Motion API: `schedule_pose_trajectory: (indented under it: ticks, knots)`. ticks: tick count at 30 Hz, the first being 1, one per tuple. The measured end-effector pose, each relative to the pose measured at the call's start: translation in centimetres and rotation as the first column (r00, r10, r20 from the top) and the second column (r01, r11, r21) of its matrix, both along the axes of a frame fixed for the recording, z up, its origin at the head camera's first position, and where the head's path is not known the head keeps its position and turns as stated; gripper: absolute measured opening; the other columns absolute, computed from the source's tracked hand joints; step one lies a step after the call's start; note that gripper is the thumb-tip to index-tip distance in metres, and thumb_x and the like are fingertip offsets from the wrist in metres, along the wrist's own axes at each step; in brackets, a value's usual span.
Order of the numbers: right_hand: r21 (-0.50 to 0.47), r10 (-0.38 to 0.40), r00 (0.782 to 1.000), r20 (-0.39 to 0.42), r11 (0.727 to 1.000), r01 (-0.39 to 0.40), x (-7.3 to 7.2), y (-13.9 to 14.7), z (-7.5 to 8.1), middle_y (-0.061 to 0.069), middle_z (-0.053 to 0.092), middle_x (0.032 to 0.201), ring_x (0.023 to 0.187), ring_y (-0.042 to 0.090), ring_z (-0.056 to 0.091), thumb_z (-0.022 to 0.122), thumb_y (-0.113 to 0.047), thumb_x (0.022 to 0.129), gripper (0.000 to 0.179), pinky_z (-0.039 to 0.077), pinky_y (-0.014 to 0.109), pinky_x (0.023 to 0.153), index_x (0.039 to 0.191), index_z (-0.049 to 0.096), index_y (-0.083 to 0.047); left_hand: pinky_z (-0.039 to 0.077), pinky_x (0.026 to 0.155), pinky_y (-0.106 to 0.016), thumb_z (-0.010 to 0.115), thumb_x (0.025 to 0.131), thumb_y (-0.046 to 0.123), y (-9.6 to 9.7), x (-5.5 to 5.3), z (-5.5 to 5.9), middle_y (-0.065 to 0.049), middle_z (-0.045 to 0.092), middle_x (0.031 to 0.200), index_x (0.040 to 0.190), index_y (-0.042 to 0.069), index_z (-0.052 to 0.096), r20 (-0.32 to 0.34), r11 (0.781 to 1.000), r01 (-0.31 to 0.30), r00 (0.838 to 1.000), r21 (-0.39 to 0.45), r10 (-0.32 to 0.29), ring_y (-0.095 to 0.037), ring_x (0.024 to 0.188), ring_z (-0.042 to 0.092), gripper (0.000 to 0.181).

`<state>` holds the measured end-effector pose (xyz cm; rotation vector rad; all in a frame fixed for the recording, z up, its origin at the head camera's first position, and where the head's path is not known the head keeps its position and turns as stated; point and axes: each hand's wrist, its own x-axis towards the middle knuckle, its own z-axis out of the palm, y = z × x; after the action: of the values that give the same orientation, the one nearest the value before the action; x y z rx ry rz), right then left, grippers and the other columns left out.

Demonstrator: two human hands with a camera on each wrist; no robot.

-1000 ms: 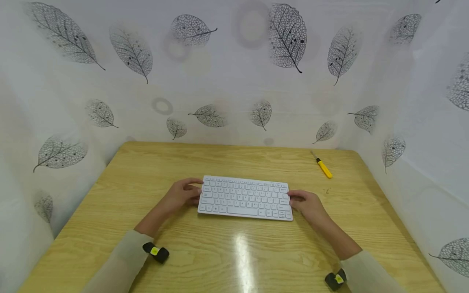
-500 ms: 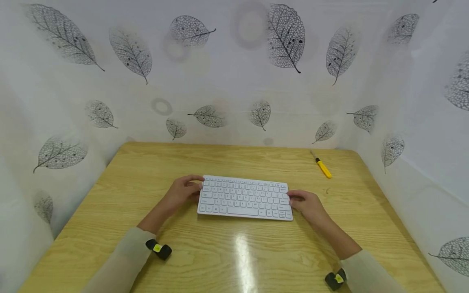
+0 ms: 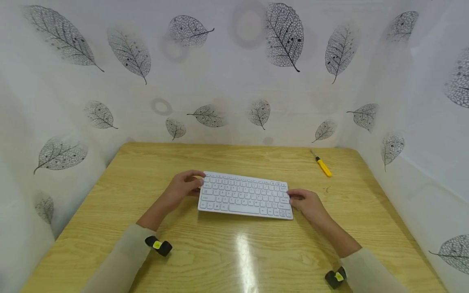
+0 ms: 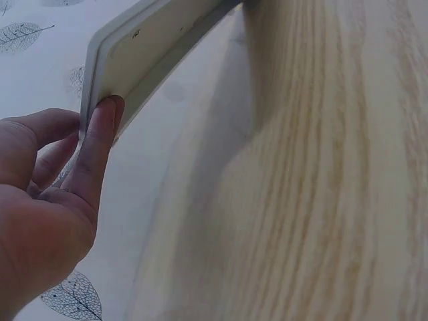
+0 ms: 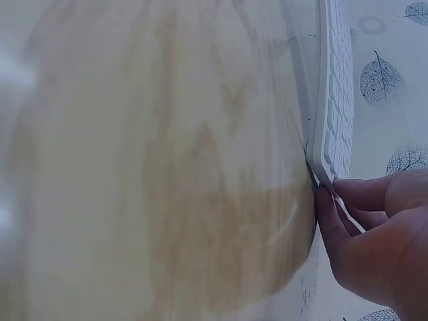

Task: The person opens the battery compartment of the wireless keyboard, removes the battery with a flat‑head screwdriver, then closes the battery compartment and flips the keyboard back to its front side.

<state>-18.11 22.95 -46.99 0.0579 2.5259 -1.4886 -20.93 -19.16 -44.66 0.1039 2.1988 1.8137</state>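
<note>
A white keyboard (image 3: 245, 196) spans the space between both hands in the head view, its left end raised higher than its right. The left hand (image 3: 179, 187) pinches the left edge near the upper corner. In the left wrist view, fingers of the left hand (image 4: 57, 174) lie against the keyboard's pale underside (image 4: 154, 57), and a gap shows between it and the table. The right hand (image 3: 308, 204) holds the right edge between thumb and fingers. Seen from the right wrist, the right hand (image 5: 374, 231) grips the corner of the keyboard (image 5: 334, 100), which stands edge-on there.
A screwdriver (image 3: 323, 166) with a yellow handle lies at the back right of the wooden table (image 3: 205, 252). White curtains (image 3: 227, 73) printed with dark leaves hang behind the table and along both sides. A bright reflection shows on the tabletop near the front.
The left hand has shifted its fingers onto the keyboard's left edge and lifted that end a little, tilting the keyboard. The right hand has hardly moved.
</note>
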Motion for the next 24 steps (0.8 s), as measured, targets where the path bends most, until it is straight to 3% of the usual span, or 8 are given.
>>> schedule_pose_trajectory:
  ticks: [9, 17, 20, 24]
  knots:
    - [0.004, -0.011, 1.0, 0.005, 1.0, 0.011, 0.2, 0.2, 0.2, 0.016, 0.064, 0.131, 0.116, 0.025, 0.06, 0.062, -0.008, 0.098, 0.032, 0.05, 0.035, 0.097, 0.129, 0.065, -0.002, 0.061, 0.082, -0.036, 0.063, 0.099, 0.018, 0.4, 0.1, 1.6, -0.018, 0.066, 0.112, 0.131, 0.004, 0.061, -0.037, 0.999, 0.039, 0.999, 0.012, -0.038, -0.023, 0.092, 0.071, 0.035]
    - [0.011, -0.008, 1.0, -0.009, 1.0, 0.008, 0.4, 0.4, 0.5, 0.016, 0.064, 0.132, 0.121, 0.027, 0.058, 0.062, -0.013, 0.099, 0.034, 0.046, 0.044, 0.104, 0.132, 0.063, -0.003, 0.061, 0.081, -0.036, 0.062, 0.099, 0.016, 1.0, 0.2, 2.7, -0.019, 0.066, 0.112, 0.128, 0.004, 0.063, -0.042, 0.999, 0.038, 0.998, 0.011, -0.037, -0.025, 0.091, 0.072, 0.031]
    - [0.034, 0.003, 0.999, -0.039, 0.999, -0.002, 0.5, 0.4, 1.1, 0.015, 0.064, 0.132, 0.119, 0.026, 0.058, 0.062, -0.017, 0.1, 0.036, 0.047, 0.04, 0.101, 0.133, 0.063, -0.004, 0.061, 0.081, -0.036, 0.06, 0.1, 0.015, 1.4, 0.1, 3.1, -0.019, 0.064, 0.111, 0.128, 0.003, 0.062, -0.048, 0.999, 0.037, 0.998, 0.022, -0.036, -0.024, 0.091, 0.072, 0.03]
    - [0.017, 0.01, 0.998, -0.069, 1.0, -0.009, 0.6, -0.3, 2.1, 0.013, 0.064, 0.131, 0.115, 0.024, 0.058, 0.063, -0.022, 0.1, 0.036, 0.05, 0.025, 0.091, 0.132, 0.064, -0.007, 0.061, 0.081, -0.035, 0.059, 0.101, 0.014, 1.8, 0.2, 3.8, -0.02, 0.064, 0.112, 0.131, 0.003, 0.06, -0.062, 0.999, 0.039, 0.997, 0.034, -0.037, -0.023, 0.091, 0.072, 0.032]
